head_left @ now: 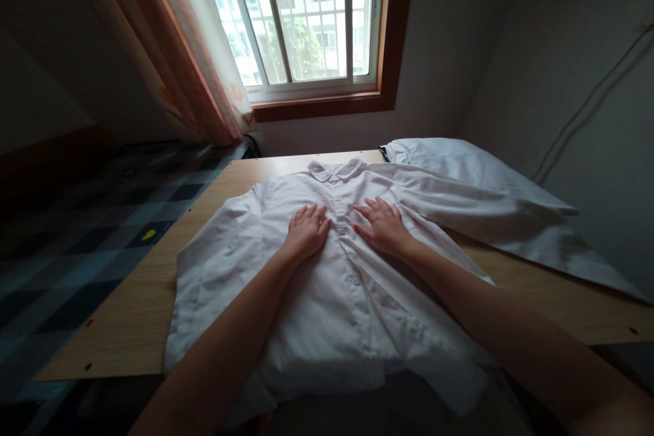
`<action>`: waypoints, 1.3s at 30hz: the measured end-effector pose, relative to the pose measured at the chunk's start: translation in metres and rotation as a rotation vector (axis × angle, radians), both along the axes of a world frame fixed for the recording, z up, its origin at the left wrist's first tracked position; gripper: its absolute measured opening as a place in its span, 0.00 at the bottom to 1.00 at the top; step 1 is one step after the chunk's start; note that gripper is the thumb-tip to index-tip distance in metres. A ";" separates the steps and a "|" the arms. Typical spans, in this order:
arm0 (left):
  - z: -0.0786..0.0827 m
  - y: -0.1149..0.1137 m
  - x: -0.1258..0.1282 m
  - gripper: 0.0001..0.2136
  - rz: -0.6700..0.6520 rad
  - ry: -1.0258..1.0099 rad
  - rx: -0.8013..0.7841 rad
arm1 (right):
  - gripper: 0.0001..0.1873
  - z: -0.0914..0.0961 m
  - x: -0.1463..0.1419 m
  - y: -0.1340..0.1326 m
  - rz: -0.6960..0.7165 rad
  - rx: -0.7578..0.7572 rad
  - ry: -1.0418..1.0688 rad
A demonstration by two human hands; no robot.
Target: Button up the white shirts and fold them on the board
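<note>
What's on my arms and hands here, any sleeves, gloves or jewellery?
No sleeves show: the left arm and right arm are bare to the frame edge. The left hand and right hand have no gloves, and no watch, bracelet or ring is visible in the dim light.

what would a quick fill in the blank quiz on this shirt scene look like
1. The left hand and the right hand lie flat on a ____ shirt.
2. The shirt is spread out on a ____ board.
3. The row of buttons runs ____ the two hands.
4. In the picture, the curtain hangs to the ____ of the window.

Missing words: white; wooden; between; left
</note>
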State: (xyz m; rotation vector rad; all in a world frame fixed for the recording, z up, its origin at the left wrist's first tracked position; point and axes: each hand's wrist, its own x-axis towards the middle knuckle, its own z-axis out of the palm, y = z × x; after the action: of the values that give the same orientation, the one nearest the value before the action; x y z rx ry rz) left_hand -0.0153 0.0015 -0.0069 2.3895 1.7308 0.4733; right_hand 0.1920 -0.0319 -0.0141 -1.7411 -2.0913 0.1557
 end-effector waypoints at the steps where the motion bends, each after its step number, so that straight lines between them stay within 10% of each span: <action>1: -0.002 0.000 0.001 0.24 0.009 0.043 -0.038 | 0.26 -0.003 0.000 0.000 -0.021 -0.050 -0.029; 39: 0.001 0.072 0.001 0.29 0.097 0.268 -0.121 | 0.34 -0.001 0.013 0.094 0.006 -0.226 -0.179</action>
State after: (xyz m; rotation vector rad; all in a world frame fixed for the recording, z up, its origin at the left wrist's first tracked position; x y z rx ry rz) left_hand -0.0140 0.0740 -0.0055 2.3793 1.9281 0.0570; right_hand 0.2051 0.0621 -0.0156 -1.9431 -2.2812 0.2553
